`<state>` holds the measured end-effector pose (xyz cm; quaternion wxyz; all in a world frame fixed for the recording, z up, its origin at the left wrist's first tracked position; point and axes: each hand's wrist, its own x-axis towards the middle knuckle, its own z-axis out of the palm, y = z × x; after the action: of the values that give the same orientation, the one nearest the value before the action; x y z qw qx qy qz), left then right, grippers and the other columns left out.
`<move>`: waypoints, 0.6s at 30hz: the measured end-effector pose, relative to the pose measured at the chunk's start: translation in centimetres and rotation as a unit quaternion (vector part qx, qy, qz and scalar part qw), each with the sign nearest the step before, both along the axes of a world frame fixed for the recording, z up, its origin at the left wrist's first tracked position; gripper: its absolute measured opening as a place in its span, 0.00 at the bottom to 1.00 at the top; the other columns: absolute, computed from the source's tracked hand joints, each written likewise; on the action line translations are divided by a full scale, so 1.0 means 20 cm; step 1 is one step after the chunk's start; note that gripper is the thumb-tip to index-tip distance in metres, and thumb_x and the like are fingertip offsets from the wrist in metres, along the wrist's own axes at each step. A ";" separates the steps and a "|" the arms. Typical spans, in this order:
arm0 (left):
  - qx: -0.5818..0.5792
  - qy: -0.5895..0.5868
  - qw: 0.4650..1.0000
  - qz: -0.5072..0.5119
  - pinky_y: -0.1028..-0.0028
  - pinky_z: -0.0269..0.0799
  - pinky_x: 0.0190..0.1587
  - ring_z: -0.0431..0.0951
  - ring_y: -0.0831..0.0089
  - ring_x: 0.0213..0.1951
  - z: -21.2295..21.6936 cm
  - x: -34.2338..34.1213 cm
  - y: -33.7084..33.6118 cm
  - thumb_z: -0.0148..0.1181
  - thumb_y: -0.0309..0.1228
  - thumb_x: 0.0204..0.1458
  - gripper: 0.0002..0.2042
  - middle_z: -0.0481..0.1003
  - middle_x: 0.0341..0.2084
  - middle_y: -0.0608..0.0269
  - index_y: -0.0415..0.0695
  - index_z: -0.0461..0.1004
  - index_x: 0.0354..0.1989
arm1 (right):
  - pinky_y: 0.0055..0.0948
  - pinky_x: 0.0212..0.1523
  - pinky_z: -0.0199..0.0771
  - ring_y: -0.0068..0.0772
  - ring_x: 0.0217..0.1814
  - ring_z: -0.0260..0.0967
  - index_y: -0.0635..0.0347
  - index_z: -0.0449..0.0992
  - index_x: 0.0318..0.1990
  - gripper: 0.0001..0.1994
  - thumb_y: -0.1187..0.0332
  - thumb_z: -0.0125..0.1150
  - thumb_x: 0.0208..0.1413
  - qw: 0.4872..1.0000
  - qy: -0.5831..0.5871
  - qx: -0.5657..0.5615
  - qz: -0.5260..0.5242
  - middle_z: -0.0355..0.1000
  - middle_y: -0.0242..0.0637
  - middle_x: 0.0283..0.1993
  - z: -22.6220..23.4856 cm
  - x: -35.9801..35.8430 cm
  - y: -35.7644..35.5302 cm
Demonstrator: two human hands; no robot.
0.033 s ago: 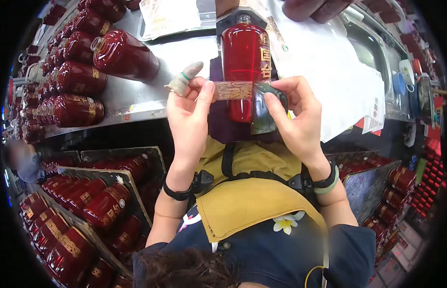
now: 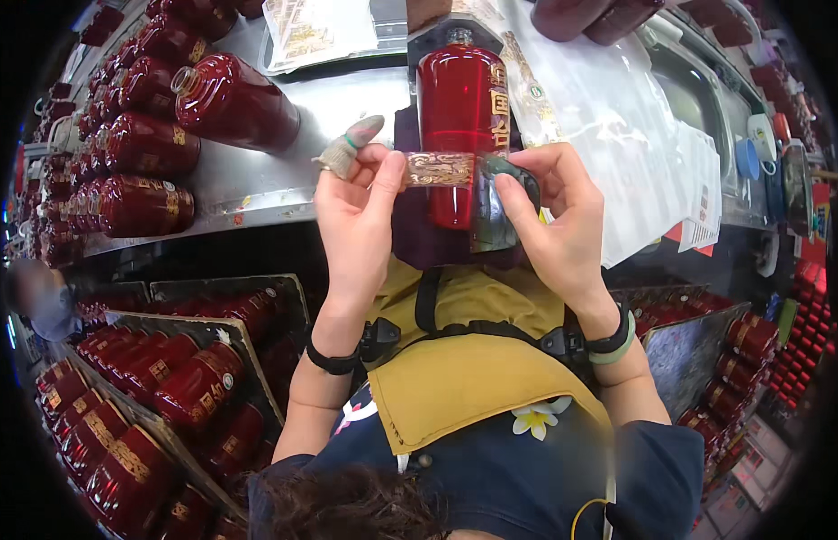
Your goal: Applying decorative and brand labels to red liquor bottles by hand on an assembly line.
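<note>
A glossy dark red bottle point(image 2: 450, 99) with gold characters lies on a dark purple cloth point(image 2: 408, 243) at the table's front edge, its neck pointing away from me. Across its lower part stretches a clear strip point(image 2: 439, 170) with a gold pattern. My left hand point(image 2: 358, 202) pinches the strip's left end between thumb and finger; one raised finger wears a grey cloth finger cover point(image 2: 345, 151) with a green band. My right hand point(image 2: 554, 211) grips a dark green, flat scraper-like piece point(image 2: 493, 216) by the strip's right end. Whether the strip touches the bottle cannot be told.
Several red bottles point(image 2: 153, 144) crowd the table's left side, one leaning nearer point(image 2: 234, 103). Patterned sheets point(image 2: 320, 31) rest in a tray at the back. White plastic sheeting point(image 2: 608, 117) covers the right side. Crates of bottles point(image 2: 185, 378) stand below on both sides.
The bottle has shifted very slightly to the right, and the gold on the strip shines brighter. Both hands keep their hold almost unmoved.
</note>
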<state>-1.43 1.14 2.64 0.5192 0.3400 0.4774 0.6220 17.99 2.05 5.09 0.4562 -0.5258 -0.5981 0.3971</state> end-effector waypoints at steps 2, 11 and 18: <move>-0.014 0.000 1.000 0.007 0.77 0.70 0.46 0.72 0.81 0.39 -0.02 0.01 0.02 0.58 0.22 0.65 0.19 0.72 0.39 0.69 0.35 0.67 0.64 | 0.19 0.27 0.62 0.13 0.26 0.63 0.64 0.75 0.41 0.09 0.75 0.69 0.56 1.000 -0.009 -0.001 0.003 0.75 0.28 0.30 0.01 -0.01 0.00; -0.035 0.007 0.999 -0.022 0.78 0.77 0.50 0.77 0.79 0.44 -0.14 0.01 0.05 0.60 0.20 0.63 0.18 0.74 0.39 0.65 0.34 0.68 0.61 | 0.19 0.43 0.74 0.17 0.42 0.75 0.66 0.73 0.46 0.09 0.77 0.66 0.61 0.993 -0.082 -0.072 0.035 0.77 0.33 0.41 0.10 -0.03 0.01; 0.028 0.051 0.996 -0.060 0.58 0.56 0.72 0.67 0.62 0.68 -0.16 -0.02 0.01 0.70 0.28 0.55 0.39 0.66 0.67 0.46 0.33 0.55 0.73 | 0.16 0.36 0.70 0.13 0.35 0.71 0.65 0.75 0.45 0.08 0.77 0.66 0.60 0.999 0.012 -0.036 0.009 0.78 0.30 0.36 0.10 -0.04 0.00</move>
<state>-1.83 1.42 -0.62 0.5202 0.4141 0.4646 0.5849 17.22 2.06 7.13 0.4401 -0.5320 -0.5826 0.4287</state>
